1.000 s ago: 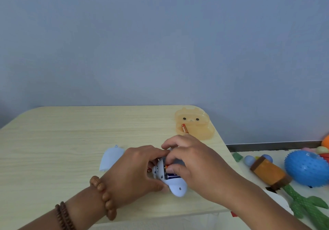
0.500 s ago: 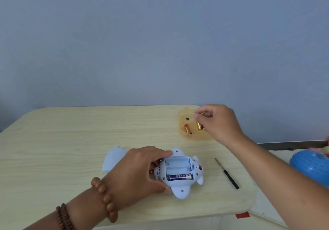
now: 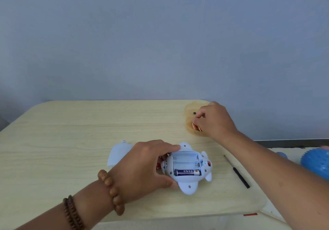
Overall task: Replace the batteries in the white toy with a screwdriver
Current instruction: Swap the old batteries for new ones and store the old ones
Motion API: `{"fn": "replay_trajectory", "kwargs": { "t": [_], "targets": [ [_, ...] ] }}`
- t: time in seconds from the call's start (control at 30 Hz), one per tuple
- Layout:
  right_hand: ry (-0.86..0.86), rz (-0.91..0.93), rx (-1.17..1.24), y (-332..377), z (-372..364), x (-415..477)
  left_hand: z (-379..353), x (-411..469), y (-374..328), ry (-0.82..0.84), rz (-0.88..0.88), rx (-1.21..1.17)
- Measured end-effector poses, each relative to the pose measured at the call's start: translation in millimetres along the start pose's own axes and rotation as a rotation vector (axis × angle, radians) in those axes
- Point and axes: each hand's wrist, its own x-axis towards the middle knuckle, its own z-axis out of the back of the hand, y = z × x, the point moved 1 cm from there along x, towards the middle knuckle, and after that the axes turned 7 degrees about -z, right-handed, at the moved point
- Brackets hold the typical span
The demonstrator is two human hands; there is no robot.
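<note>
The white toy [image 3: 188, 185] lies belly-up on the wooden table [image 3: 71, 140], its battery compartment uncovered. One blue battery [image 3: 187, 172] sits in the nearest slot; the other slots look empty. My left hand [image 3: 147, 163] grips the toy's left side. My right hand [image 3: 213, 121] reaches into the orange translucent tray [image 3: 188, 110] at the far right corner, fingers pinched on the orange batteries [image 3: 195, 127] there. The white battery cover [image 3: 118, 154] lies left of the toy, partly behind my left hand. A black screwdriver [image 3: 237, 171] lies right of the toy.
A blue spiky ball [image 3: 316, 163] sits off the table at the right edge. The table's right front corner is rounded, with a red mark [image 3: 250, 214] below it. A plain blue-grey wall stands behind the table.
My right hand left the toy, carried an orange battery to the tray, and now dips lower among the batteries there. The toy's compartment and the screwdriver came into view. My left hand stayed put.
</note>
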Motion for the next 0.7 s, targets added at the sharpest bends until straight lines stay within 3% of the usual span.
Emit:
{"fn": "replay_trajectory", "kwargs": {
  "t": [0.23,0.3,0.33,0.4,0.47,0.53,0.6,0.7],
  "targets": [
    [0.005,-0.011,-0.040,0.7,9.3,-9.8,2.4,-0.1,-0.1,0.001,0.015,0.032],
    [-0.025,0.005,0.087,5.4,22.8,-30.9,4.3,-0.6,-1.9,0.004,0.015,0.048],
    [0.040,0.011,0.224,6.4,32.4,-47.4,5.5,-1.1,-3.2,0.005,0.014,0.055],
    [0.371,0.055,0.465,6.2,48.5,-87.5,7.8,-1.9,-5.6,0.002,0.011,0.070],
    [0.618,0.143,0.382,-1.6,51.5,-121.7,8.8,-2.0,-7.6,-0.002,0.011,0.084],
    [0.543,0.190,0.312,-13.7,43.1,-136.0,8.8,-1.5,-9.0,0.005,0.011,0.094],
    [0.412,0.180,0.407,-18.0,35.7,-137.8,9.0,-0.3,-9.5,0.016,0.002,0.091],
    [0.373,0.199,0.478,-17.0,34.4,-135.9,8.6,2.1,-9.1,0.033,0.007,0.099]
  ]
}}
